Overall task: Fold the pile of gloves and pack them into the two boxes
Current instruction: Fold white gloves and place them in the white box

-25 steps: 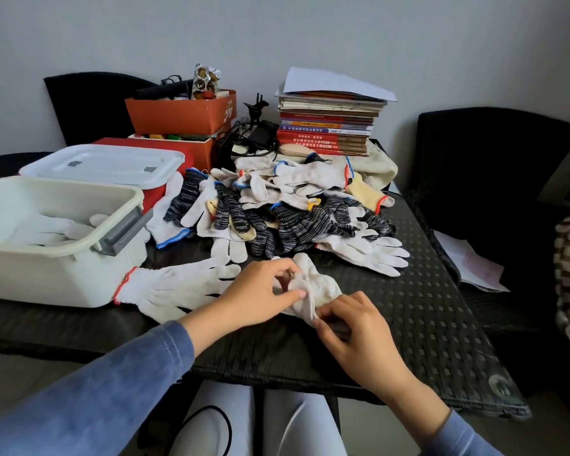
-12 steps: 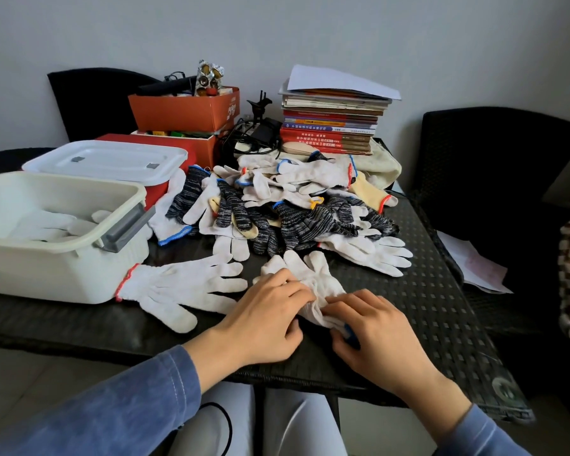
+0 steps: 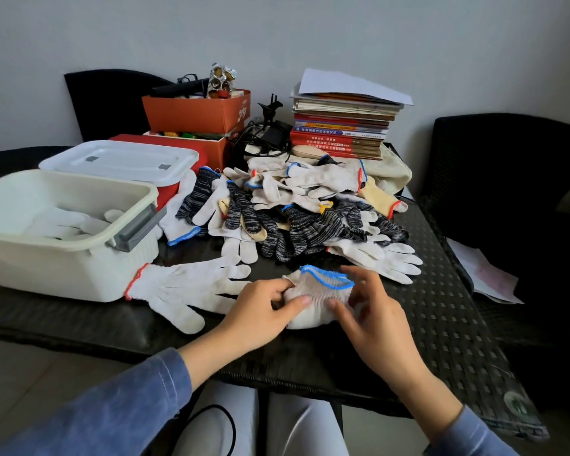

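Being gripped by the left hand point(image 3: 260, 304) and right hand point(image 3: 375, 319), a bundled glove point(image 3: 313, 291) is being held. The open box point(image 3: 63, 274) is lying at the table's point(image 3: 425, 324) left edge, nearer the left hand.

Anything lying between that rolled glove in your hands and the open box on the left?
Only the red-cuffed white glove, lying flat on the table between the rolled glove and the open box. Lifted, the roll should likely pass over it; the box has no lid on.
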`<action>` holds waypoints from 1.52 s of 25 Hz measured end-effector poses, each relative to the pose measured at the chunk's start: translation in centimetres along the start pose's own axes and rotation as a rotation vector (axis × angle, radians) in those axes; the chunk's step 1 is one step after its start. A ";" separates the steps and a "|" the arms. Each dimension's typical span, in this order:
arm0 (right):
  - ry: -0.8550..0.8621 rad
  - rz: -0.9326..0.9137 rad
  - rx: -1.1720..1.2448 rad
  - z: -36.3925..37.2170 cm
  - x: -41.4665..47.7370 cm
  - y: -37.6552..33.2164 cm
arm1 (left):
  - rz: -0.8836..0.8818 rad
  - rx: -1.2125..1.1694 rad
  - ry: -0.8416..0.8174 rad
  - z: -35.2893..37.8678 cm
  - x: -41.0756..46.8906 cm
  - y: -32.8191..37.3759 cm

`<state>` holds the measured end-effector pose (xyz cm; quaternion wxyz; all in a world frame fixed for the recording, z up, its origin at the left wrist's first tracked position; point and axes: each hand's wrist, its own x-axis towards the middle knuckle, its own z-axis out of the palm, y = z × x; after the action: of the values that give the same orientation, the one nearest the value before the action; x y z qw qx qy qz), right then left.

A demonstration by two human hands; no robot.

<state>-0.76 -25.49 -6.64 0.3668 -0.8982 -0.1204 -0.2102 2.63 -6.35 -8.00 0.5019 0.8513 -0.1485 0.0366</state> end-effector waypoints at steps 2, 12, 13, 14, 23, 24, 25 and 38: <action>0.007 0.102 0.003 0.7 1.3 0.2 | -0.035 0.011 0.035 0.1 0.2 0.2; 0.023 -0.094 -0.305 2.2 3.0 0.6 | 0.552 0.687 0.014 -2.1 0.0 -0.4; 0.017 -0.160 -0.276 2.1 2.7 0.5 | 0.536 0.693 0.011 -2.2 0.0 -0.6; -0.030 -0.192 -0.223 2.0 2.4 0.4 | 0.513 0.675 0.032 -2.2 0.1 -0.8; -0.204 -0.016 0.148 0.8 5.5 -4.0 | 0.099 -0.040 0.208 -5.3 0.4 2.0; -0.229 -0.005 0.227 0.7 6.5 -5.4 | 0.077 -0.132 0.193 -6.7 0.6 2.5; -0.250 -0.001 0.313 0.9 7.7 -7.2 | 0.064 -0.182 0.192 -8.7 0.7 3.0; -0.506 -0.168 0.200 19.4 22.4 -27.9 | -0.357 0.720 0.602 -32.3 -3.2 -3.0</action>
<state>14.25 9.22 8.29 0.3931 -0.8685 -0.3020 0.0040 3.27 23.64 4.78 0.1953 0.9343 0.1727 0.2430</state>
